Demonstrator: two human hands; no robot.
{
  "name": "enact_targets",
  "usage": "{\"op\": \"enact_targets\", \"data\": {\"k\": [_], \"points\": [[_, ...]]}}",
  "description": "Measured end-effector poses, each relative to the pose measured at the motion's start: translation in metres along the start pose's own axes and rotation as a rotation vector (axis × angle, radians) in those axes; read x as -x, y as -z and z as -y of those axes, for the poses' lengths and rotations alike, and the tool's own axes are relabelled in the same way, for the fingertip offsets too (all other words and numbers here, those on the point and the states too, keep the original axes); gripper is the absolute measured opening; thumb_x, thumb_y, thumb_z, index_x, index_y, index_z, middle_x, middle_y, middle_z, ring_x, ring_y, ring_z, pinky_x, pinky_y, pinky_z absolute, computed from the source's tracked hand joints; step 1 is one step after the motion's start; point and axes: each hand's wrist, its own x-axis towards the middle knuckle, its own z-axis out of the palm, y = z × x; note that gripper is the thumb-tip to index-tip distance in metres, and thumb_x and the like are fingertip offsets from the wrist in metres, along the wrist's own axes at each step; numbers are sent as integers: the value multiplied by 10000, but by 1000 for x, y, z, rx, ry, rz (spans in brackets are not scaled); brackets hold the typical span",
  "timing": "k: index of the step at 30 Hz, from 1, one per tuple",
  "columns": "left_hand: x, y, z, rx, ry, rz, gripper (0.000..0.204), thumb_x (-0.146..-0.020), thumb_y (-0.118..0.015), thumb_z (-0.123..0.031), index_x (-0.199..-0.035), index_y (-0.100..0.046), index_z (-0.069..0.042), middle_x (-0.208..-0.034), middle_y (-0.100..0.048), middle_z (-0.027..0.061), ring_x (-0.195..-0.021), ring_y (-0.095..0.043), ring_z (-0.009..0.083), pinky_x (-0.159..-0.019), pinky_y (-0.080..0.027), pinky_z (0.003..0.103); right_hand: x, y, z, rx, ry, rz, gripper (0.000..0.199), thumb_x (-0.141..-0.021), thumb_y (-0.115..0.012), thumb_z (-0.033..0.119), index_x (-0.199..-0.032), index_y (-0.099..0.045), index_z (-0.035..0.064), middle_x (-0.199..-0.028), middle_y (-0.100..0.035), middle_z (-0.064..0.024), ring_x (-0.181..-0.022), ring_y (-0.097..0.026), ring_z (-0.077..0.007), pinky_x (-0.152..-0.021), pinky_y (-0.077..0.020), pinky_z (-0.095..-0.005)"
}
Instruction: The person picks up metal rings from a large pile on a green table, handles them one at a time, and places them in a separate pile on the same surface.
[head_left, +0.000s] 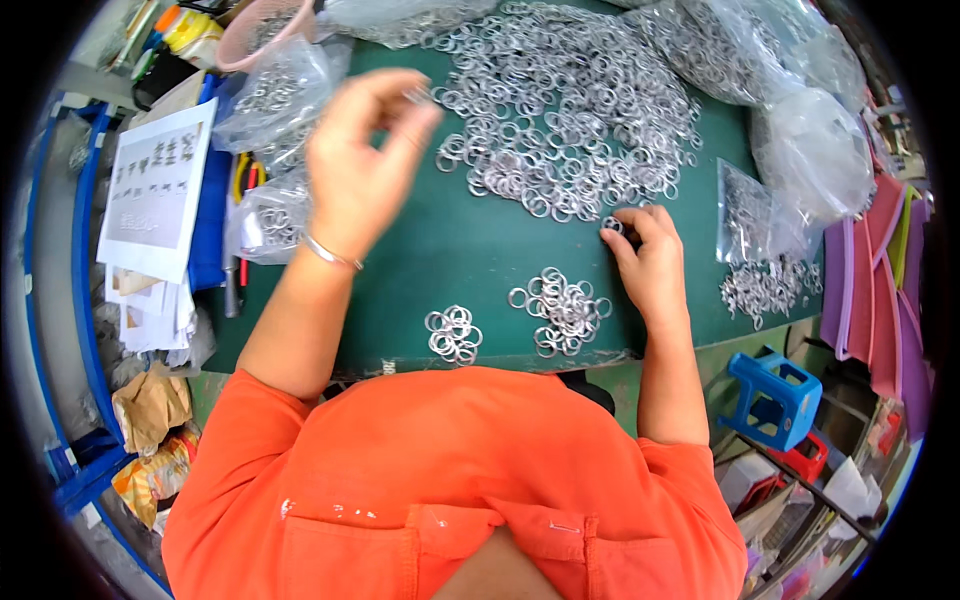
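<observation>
Taking the middle of the green desk as my dial, I see the right hand at three o'clock, its grip closed on a single metal ring between thumb and forefinger, just off the lower edge of the big heap of rings at twelve to one. The left hand is up at ten, its thumb and forefinger curved toward each other; something ring-like blurs at the tips, but I cannot tell whether that grip is firmly on it. A fuller small pile lies at five, a scantier one at seven, both near the front edge. The rings look light and stiff to me, hard to harm, though smooth enough to slip and liable to catch on each other when piled. I'd take one by opposite sides of its outer rim with the fingertips, choosing a loose one along the heap's fringe, where fewer neighbours overlap it.
</observation>
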Motion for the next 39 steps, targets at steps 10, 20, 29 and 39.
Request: {"op": "enact_targets", "data": {"k": [10, 20, 29, 39], "points": [[-55, 94, 65, -866, 64, 20, 280, -776, -738, -222, -970, -694, -24, -936, -666, 150, -880, -638, 310, -793, -503, 401, -5, -15, 4, -369, 3, -96, 103, -767, -717, -36, -854, -666, -13, -920, -636, -108, -770, -624, -195, -689, -508, -285], [0, 5, -11, -121, -67, 121, 159, -794, -708, -30, -951, -683, -35, -942, -641, 87, -754, -631, 184, -655, -516, 281, -7, -10, 7, -900, -445, 147, 116, -844, -688, 12, -954, -678, -26, -819, -672, -59, -698, -650, -123, -632, -559, -266], [50, -67, -38, 396, 221, 521, 253, -778, -762, -44, -1009, -670, 2, -937, -654, 78, -798, -670, 125, -698, -552, 246, -4, -16, 14, -1501, -583, 384, 170, -855, -677, 17, -1020, -661, -21, -888, -692, -100, -738, -685, -175, -647, -605, -310], [41, -57, -38, 316, 12, 371, 122, -800, -710, 4, -921, -696, -6, -854, -664, 74, -741, -649, 121, -651, -539, 247, 1, -16, 36, -1101, -419, 306, 175, -897, -638, 55, -1041, -655, -41, -945, -699, -104, -814, -664, -157, -627, -536, -253]]}}
